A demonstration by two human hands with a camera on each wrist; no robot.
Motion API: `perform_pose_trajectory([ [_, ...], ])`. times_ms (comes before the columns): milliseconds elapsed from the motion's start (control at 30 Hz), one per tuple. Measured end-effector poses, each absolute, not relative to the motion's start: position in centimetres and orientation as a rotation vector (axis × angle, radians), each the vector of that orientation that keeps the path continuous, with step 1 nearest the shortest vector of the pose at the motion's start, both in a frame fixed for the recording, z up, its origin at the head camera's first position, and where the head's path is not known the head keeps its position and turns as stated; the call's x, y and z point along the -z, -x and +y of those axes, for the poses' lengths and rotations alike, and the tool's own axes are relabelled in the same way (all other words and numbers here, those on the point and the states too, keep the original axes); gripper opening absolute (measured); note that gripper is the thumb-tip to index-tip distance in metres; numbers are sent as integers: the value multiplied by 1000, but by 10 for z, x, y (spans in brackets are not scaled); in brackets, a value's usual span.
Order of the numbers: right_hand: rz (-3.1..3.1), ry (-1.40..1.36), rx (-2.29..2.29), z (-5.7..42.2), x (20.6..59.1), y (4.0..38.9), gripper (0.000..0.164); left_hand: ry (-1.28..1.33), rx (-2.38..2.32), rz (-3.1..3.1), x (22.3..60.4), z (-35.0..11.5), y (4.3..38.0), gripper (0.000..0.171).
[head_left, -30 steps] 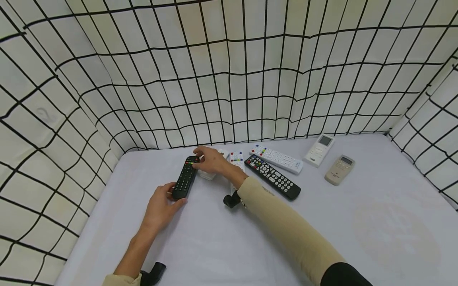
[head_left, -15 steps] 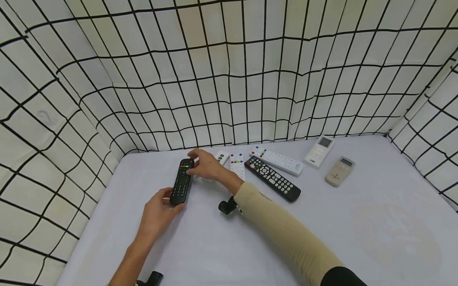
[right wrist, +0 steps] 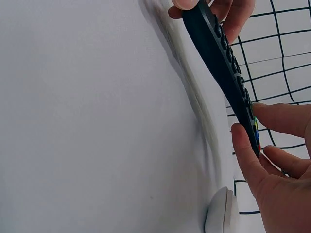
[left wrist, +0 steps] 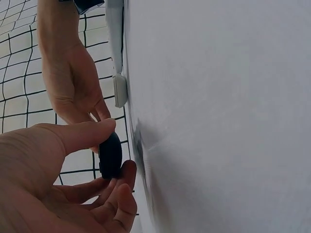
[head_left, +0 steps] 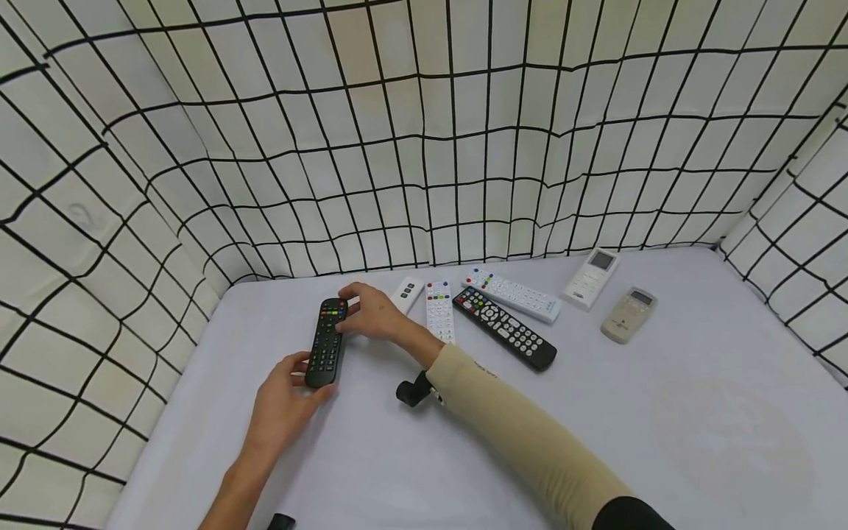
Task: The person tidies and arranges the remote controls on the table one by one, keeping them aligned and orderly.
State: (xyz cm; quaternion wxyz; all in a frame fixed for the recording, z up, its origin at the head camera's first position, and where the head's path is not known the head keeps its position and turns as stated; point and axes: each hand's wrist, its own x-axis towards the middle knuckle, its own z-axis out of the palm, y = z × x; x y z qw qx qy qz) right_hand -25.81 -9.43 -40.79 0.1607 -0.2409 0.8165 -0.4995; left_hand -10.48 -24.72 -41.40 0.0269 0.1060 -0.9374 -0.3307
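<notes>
Both hands have brought the black remote (head_left: pixel 326 342) a little leftward and closer to the person since the earlier head frame, so more of a small white remote (head_left: pixel 407 294) shows behind the right wrist. In the head view, the left hand (head_left: pixel 283 401) grips its near end and the right hand (head_left: pixel 374 313) its far end, buttons facing up toward the person. Handling this one looks partway through: it is picked up but not set down. Six others lie on the table (head_left: pixel 530 434), none held: the small one, a white remote with coloured buttons (head_left: pixel 439 309), a second black remote (head_left: pixel 506 329), a long white remote (head_left: pixel 513 294), a white remote with a screen (head_left: pixel 592 278) and a beige remote (head_left: pixel 629 315).

From the left wrist, thumb and fingers pinch the end, apart from the cloth.

From the right wrist, the other thumb and fingers pinch the coloured-button end; the remote hangs tilted, clear of the table.
</notes>
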Motion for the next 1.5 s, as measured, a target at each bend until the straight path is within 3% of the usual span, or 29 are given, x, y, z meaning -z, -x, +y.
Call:
perform_pose_trajectory([
  [500,2349,683,1367,-102,418,252,57,-351,1013,-2932,415,-253,100,72],
  [1500,2420,776,1156,-114,423,248,66,-423,975,-2968,414,-258,93,73],
])
